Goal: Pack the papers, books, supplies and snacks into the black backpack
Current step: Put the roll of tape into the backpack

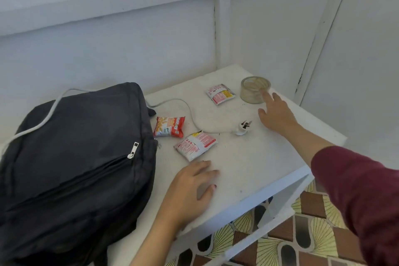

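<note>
Held right hand, fingers apart, just beside tape roll at far corner of table, left hand flat and empty near backpack; judged roll light, stiff, best pinched across its wall

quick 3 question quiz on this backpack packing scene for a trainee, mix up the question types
1. True or false: the left hand holds one of the snack packets.
2. How many snack packets lie on the table? A two, B three, C five.
3. Fill in: the right hand reaches toward the clear ____ at the table's far corner.
Key: 1 false, it lies flat on the table. 2 B. 3 tape roll.
</note>
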Available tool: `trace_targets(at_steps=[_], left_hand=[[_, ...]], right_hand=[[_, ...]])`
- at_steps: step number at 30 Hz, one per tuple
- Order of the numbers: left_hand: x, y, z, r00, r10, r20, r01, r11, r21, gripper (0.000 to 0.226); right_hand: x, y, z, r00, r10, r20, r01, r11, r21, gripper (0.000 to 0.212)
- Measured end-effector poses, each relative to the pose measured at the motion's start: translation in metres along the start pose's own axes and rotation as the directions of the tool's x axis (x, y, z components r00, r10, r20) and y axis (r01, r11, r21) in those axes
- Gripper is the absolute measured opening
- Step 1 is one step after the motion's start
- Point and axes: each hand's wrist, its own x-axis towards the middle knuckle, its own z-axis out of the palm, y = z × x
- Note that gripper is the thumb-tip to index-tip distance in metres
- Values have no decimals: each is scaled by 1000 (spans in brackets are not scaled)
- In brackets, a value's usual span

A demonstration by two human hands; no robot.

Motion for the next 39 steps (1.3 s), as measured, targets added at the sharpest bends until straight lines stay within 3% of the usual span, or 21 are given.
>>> trace_targets(at_steps=[3, 8, 16, 19, 23, 31, 35, 39], left_hand=[[-1, 1, 1, 1000, -9, -5, 9, 1000, 10, 45], [-3, 2, 0, 1000, -27, -10, 27, 1000, 13, 45], [-5, 1, -8, 998, -66, -9, 65, 993, -96, 28], [-8, -4, -14, 997, -77, 21, 79, 987, -139, 29], [-19, -8, -34, 994, -105, 44, 110, 980, -165, 31], [-51, -6, -100, 985, 51, 163, -49, 999, -20, 29], [-68, -18, -131, 994, 88, 65, -93, 994, 65, 31], [-84, -41, -152, 980, 165, -112, -120, 937, 327, 34]], right_hand=[[9, 3, 0, 998, -11, 69, 11, 1000, 1, 58], [22, -1, -5, 998, -59, 0, 58, 991, 123, 48], [13, -8, 2, 998, 20, -53, -4, 960, 278, 46], [3, -12, 4, 994, 26, -107, 16, 929, 370, 31], [-28, -36, -5, 966, -24, -257, 139, 886, 442, 28], [-116, -99, -9, 965, -140, -222, 236, 834, 499, 31], [-158, -123, -1, 965, -194, -175, 257, 821, 510, 33], [-197, -140, 19, 973, -174, -149, 227, 825, 518, 38]])
